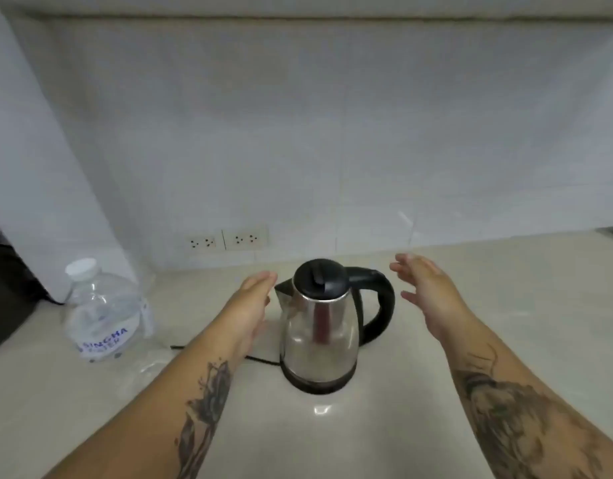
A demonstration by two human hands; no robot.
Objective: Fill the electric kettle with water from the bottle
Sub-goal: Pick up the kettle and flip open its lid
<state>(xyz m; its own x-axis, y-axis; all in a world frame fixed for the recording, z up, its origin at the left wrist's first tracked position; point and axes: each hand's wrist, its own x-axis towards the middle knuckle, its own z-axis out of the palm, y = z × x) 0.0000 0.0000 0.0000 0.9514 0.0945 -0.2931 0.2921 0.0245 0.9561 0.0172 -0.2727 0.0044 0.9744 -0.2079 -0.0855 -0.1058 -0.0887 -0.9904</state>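
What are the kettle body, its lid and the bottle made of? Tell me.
Kettle body: polished metal, probably stainless steel; it shows mirror-like reflections.
Lid: black, matte, apparently plastic, like the handle.
Bottle: clear plastic, see-through, with a white cap.

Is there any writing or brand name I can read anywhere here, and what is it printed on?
"SINGHA": blue capitals on the label of the water bottle, which stands to the left on the counter.
A second, smaller blue line sits under it on the same label; it is too blurred to read.
The kettle and the wall sockets show no readable text.
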